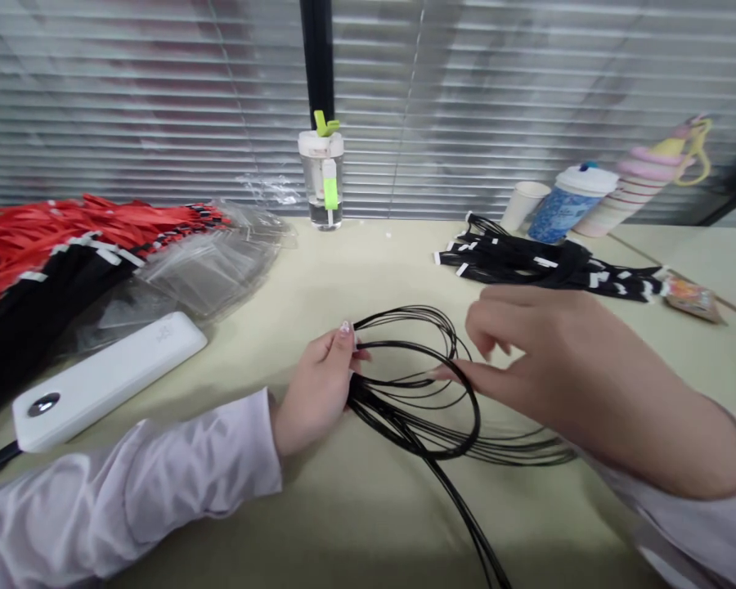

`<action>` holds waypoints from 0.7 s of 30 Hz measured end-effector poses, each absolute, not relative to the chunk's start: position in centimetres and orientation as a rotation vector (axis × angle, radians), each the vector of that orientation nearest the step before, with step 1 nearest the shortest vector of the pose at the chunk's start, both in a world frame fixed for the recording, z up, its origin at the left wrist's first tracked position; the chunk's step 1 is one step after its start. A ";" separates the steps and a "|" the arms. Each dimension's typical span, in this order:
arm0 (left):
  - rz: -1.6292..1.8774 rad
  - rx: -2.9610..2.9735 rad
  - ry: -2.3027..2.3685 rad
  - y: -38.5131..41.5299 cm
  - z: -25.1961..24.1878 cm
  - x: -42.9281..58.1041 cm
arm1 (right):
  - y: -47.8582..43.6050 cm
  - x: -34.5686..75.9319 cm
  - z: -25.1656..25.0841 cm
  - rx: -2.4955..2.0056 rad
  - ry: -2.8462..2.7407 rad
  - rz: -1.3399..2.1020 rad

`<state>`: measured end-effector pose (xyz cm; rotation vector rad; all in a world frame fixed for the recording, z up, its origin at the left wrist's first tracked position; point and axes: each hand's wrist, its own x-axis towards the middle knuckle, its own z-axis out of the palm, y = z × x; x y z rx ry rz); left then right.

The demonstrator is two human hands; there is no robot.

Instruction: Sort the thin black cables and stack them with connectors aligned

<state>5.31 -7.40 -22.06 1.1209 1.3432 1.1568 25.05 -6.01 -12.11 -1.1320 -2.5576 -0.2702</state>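
So from the head view, your left hand (316, 388) is the anchor: its fingers are pinching the bundle of thin, glossy black cord loops (392, 421) at one end, probably so the coils don't spring apart. That bundle sits mid-counter (343, 278), right in front of you, fanning out to the right with a tail running off the near edge of the picture. Your right hand (545, 352) is over the far side of the loops, thumb reaching in among them, other fingers curled and clear of it; can't tell if the thumb actually touches a strand. Holding one end and leaving the rest loose looks like a decent way to get at single loops. Everything else is parked around the edges, which keeps your middle free: long white plastic power bank (110, 384) and clear plastic bags (202, 270) left, white-tagged black cord bundles (521, 258) far right.
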 end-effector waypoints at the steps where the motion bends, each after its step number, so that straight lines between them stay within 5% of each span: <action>1: 1.161 1.108 1.351 -7.4 -22.1 5.3 | -6.5 25.0 -12.1 -1.142 -2.599 -0.277; 11: 1.173 1.249 1.430 -8.1 -21.4 5.4 | -7.2 21.7 -14.4 -1.187 -2.816 0.646; 21: 1.245 1.333 1.368 -8.4 -20.9 5.5 | -6.5 20.7 -16.4 -1.105 -2.611 0.870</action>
